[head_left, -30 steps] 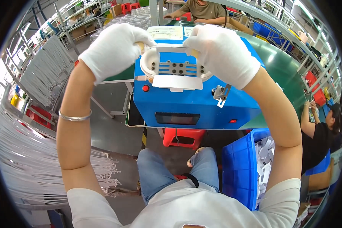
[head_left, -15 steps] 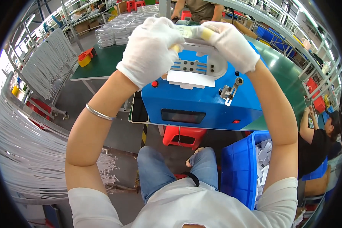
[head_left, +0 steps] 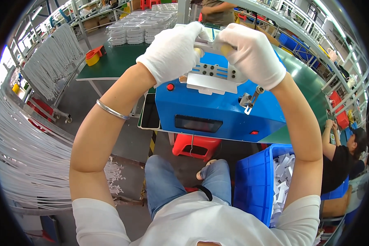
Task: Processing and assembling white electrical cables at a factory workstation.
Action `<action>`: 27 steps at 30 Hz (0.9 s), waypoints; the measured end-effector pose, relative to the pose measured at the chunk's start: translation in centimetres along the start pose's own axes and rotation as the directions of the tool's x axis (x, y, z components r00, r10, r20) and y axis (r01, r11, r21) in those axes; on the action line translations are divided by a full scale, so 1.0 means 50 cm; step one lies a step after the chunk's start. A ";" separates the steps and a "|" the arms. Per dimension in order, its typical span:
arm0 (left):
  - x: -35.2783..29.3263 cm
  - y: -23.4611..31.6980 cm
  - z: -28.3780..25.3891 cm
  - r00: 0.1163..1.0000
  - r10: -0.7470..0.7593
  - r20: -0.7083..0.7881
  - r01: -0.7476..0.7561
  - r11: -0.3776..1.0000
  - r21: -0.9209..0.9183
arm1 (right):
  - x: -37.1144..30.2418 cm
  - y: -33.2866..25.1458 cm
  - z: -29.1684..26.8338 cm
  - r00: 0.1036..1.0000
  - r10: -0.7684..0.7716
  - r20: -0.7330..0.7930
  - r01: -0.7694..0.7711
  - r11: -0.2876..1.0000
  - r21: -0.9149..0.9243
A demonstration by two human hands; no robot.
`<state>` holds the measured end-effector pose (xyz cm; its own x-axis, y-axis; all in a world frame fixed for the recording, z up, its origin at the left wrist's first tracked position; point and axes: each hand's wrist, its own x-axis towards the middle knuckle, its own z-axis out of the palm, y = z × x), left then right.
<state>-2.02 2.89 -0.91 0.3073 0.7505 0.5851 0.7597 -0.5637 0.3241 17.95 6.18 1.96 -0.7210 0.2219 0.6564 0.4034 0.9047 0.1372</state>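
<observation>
My left hand (head_left: 174, 53), in a white glove with yellow at a fingertip, is closed above the far side of a blue machine (head_left: 217, 110). Opposite it, my right hand (head_left: 252, 53), gloved alike, has its fingers curled in. A pale strip-like piece (head_left: 204, 46) spans the gap between both hands, its ends hidden by the fingers; I cannot tell its exact kind. Just below the hands, a slotted metal plate with bolts (head_left: 209, 69) and a white folded flap (head_left: 211, 83) sit on the machine top. A small metal bracket (head_left: 250, 99) stands to their right.
A red button (head_left: 170, 87) and dark screen (head_left: 199, 123) are on the machine. At lower right stands a blue bin (head_left: 252, 184) of white pieces. Stacked clear trays (head_left: 137, 26) and a yellow-orange tape dispenser (head_left: 94, 56) lie on the green table (head_left: 123, 61). White cables (head_left: 49, 164) hang left. Co-workers are nearby.
Both hands have shifted slightly right and lower, with the pale piece still between them. The view has moved a little. The person across the table has changed posture.
</observation>
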 end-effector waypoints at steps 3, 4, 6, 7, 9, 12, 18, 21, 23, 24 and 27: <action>0.000 0.012 -0.007 0.990 -0.119 0.071 0.124 0.989 -0.077 | -0.009 -0.019 0.007 0.988 -0.144 0.051 0.151 0.966 -0.211; 0.000 0.012 -0.009 0.990 -0.121 0.071 0.127 0.989 -0.080 | -0.007 -0.017 0.009 0.988 -0.145 0.053 0.153 0.966 -0.210; 0.002 0.020 -0.014 0.990 -0.112 0.089 0.121 0.987 -0.108 | -0.002 -0.009 -0.001 0.993 -0.116 0.032 0.121 0.970 -0.210; 0.004 0.014 -0.008 0.990 -0.110 0.088 0.119 0.987 -0.107 | 0.002 0.001 -0.005 0.993 -0.117 0.031 0.121 0.970 -0.211; 0.003 -0.004 0.004 0.990 0.096 -0.103 -0.092 0.995 0.049 | 0.020 0.013 -0.008 0.885 0.304 0.354 -0.447 0.769 0.457; -0.002 -0.008 -0.001 0.994 0.075 -0.081 -0.071 0.996 0.058 | 0.038 -0.001 0.003 0.786 0.417 0.457 -0.591 0.725 0.353; -0.045 -0.019 0.007 0.815 0.243 -0.525 -0.153 0.966 0.210 | -0.002 0.014 0.016 0.788 0.473 0.395 -0.610 0.687 0.395; -0.124 -0.059 0.086 0.879 -0.366 -0.305 0.090 0.756 -0.648 | -0.038 0.040 -0.010 0.733 0.520 0.438 -0.658 0.383 0.648; -0.161 0.003 0.091 0.911 -0.371 -0.178 0.055 0.538 -0.841 | -0.046 0.039 -0.015 0.785 0.399 0.473 -0.618 0.470 0.630; -0.149 0.005 0.096 0.885 -0.376 -0.275 0.013 0.610 -0.792 | -0.050 0.040 -0.019 0.802 0.340 0.490 -0.596 0.513 0.618; -0.144 0.009 0.093 0.883 -0.358 -0.304 0.027 0.685 -0.728 | -0.032 0.041 -0.015 0.800 0.342 0.493 -0.582 0.642 0.499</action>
<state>-1.22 -1.18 -8.44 -0.1748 0.7592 0.6270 0.1116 -0.6174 0.7787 20.36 7.38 1.74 -0.7163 0.6666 0.2065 0.3977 0.6331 -0.6641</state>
